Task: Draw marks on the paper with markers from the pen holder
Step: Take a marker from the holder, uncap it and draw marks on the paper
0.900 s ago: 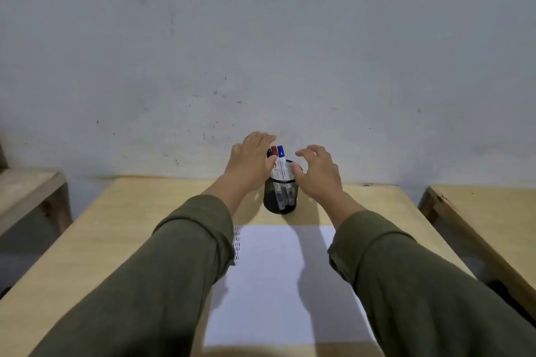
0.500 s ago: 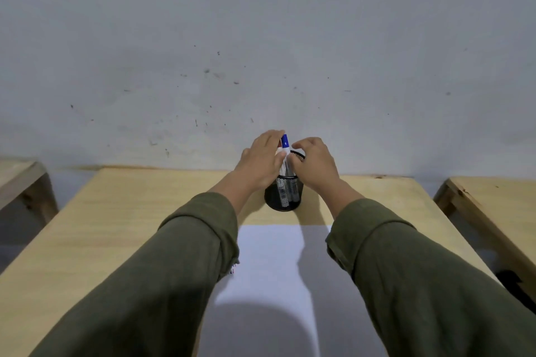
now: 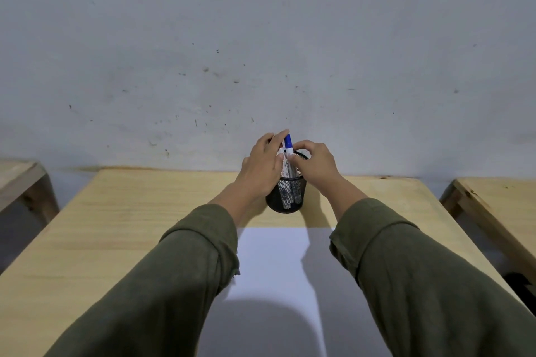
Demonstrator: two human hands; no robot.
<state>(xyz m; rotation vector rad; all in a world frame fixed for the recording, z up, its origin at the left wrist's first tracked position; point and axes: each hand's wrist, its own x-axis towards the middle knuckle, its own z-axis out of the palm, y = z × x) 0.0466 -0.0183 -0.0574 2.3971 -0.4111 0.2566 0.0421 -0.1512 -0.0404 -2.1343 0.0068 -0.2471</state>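
Head view, nearest me: two olive sleeves [image 3: 162, 284] run forward over one white sheet of paper [image 3: 272, 264], which lies flat on the wooden surface [image 3: 121, 211] and is partly in shadow. Just past the paper's far edge stands one black mesh pen holder [image 3: 284, 193], upright, near the back of the surface. I count two markers in it for certain: a blue-capped marker [image 3: 287, 151] rising above the rim, and a second marker [image 3: 282, 162] whose cap my left hand [image 3: 262, 166] hides. That hand's fingers [image 3: 278, 139] curl around the marker tops from the left. My right hand [image 3: 317, 162] comes in from the right, its fingers bent and pinching at the blue-capped marker's barrel above the rim. Beyond stands one speckled grey wall [image 3: 261, 38]. Two other wooden benches [image 3: 493, 206] flank the surface, one each side.
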